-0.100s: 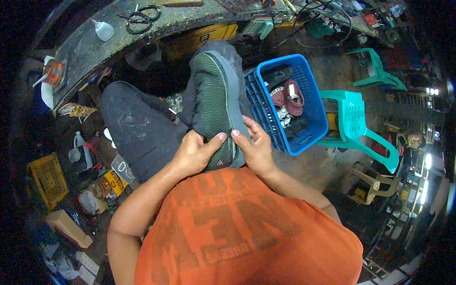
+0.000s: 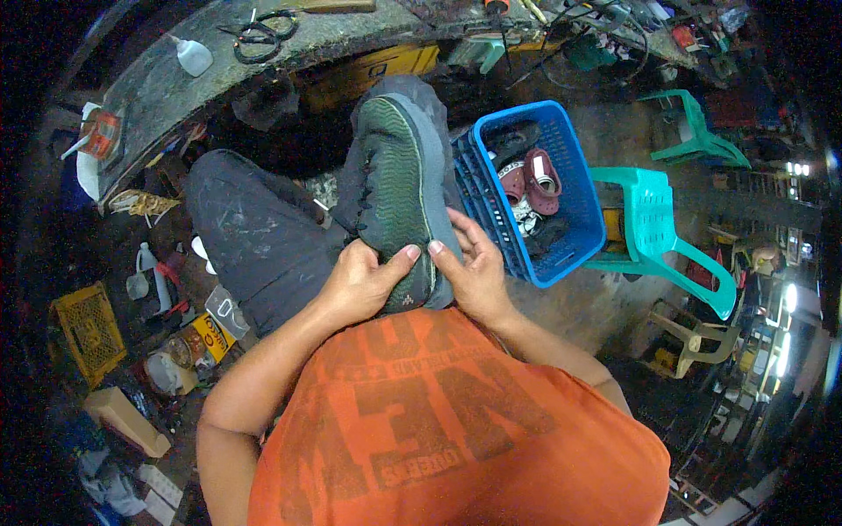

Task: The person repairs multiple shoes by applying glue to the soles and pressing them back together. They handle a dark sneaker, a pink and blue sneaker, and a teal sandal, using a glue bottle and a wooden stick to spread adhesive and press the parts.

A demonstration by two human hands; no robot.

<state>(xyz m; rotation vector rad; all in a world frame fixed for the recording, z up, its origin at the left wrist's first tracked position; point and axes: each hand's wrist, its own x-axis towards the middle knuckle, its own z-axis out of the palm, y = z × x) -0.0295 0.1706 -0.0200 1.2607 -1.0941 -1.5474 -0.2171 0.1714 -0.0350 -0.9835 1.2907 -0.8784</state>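
A dark green knit shoe (image 2: 386, 158) with a grey sole lies lengthwise over my lap on dark fabric, its near end against my orange shirt (image 2: 421, 394). My left hand (image 2: 360, 285) grips its lower left part, thumb pressed on the upper near the sole seam. My right hand (image 2: 474, 272) grips the right side, thumb on the seam facing the other thumb, fingers curled along the sole. My left leg (image 2: 246, 228) is in dark stained trousers.
A blue basket (image 2: 570, 245) holds maroon clogs and dark items, beside green plastic chairs (image 2: 649, 219). A worn bench (image 2: 140, 123) along the top carries scissors (image 2: 263, 35), a white bottle (image 2: 193, 57) and cables. A yellow crate (image 2: 88, 333) and assorted clutter lie at the left.
My right hand's fingers have risen slightly along the sole. The shoe and my left hand show almost no movement.
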